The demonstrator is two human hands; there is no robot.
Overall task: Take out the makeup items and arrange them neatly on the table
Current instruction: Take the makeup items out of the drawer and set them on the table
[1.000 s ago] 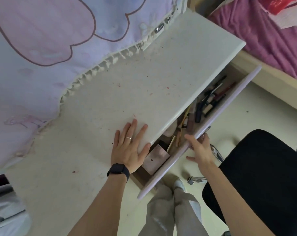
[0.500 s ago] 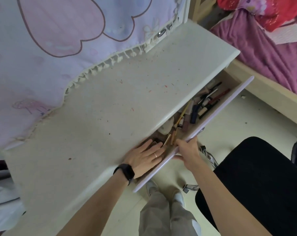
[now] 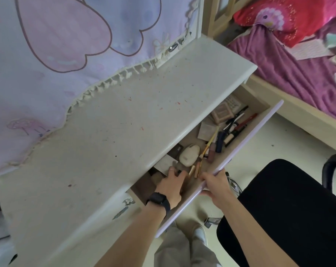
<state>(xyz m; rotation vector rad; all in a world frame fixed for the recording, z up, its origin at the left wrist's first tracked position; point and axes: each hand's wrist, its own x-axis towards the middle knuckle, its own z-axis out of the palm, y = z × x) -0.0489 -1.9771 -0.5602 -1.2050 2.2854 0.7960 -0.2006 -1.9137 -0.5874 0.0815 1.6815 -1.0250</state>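
Note:
The drawer (image 3: 246,139) under the white table (image 3: 124,132) stands pulled out, with makeup inside: a white oval case (image 3: 189,155), a pink tube (image 3: 211,154), thin brushes (image 3: 209,142), dark pens and pencils (image 3: 234,128), and flat palettes (image 3: 222,112). My left hand (image 3: 171,185), with a black watch on the wrist, reaches into the drawer's near end, fingers curled over a small item there; whether it grips it is hidden. My right hand (image 3: 215,185) holds the drawer's lilac front edge.
A pink and lilac cloth (image 3: 57,54) hangs over the back of the table. A black chair (image 3: 288,209) stands to the right of my legs. A bed with a purple cover (image 3: 290,70) lies at the far right.
My left hand left the table top and went down into the drawer. My right hand has pulled the drawer further out, so more items show.

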